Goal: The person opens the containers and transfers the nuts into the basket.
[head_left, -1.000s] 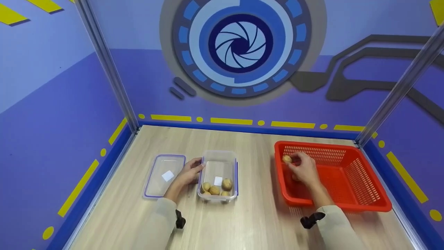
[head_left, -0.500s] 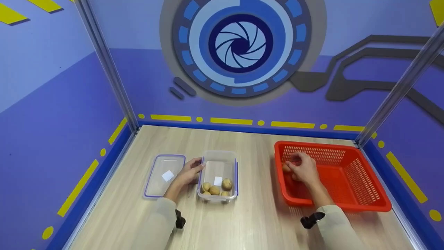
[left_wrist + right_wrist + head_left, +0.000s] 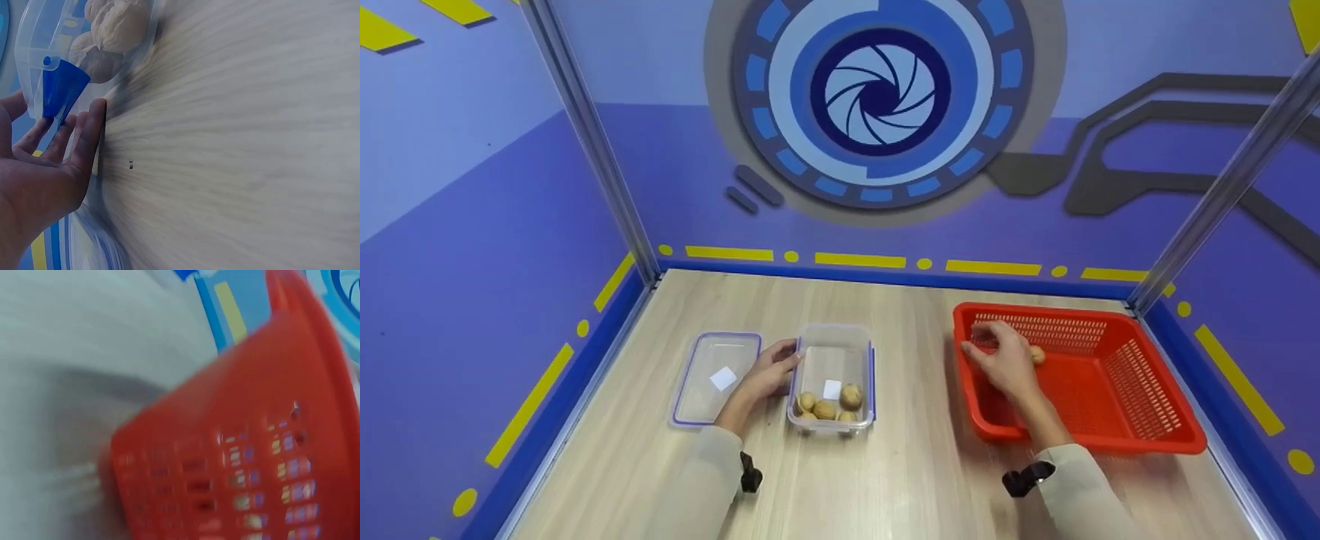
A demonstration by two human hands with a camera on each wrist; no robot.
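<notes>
My left hand (image 3: 771, 369) rests against the left side of a clear plastic food container (image 3: 834, 341), fingertips at its blue latch (image 3: 63, 90). Several walnuts (image 3: 824, 409) lie at the container's near end. Over the left part of a red plastic basket (image 3: 1166, 442) is my right hand (image 3: 1006, 361), thumb and fingers arched apart with no walnut showing between them. One loose walnut (image 3: 1037, 355) lies in the basket, just right of that hand. The right wrist view shows the basket's slotted wall (image 3: 225, 439), blurred, and the hand is out of it.
The container's clear lid (image 3: 705, 397), edged in purple-blue, lies flat on the wooden table (image 3: 907, 472) left of my left hand. Printed panels (image 3: 660, 172) enclose the table at the back and sides. Metal posts (image 3: 592, 142) stand in the back corners.
My right hand has let go of the walnut it pinched and shifted slightly left within the basket. A walnut now shows to its right. The left hand and container have stayed put.
</notes>
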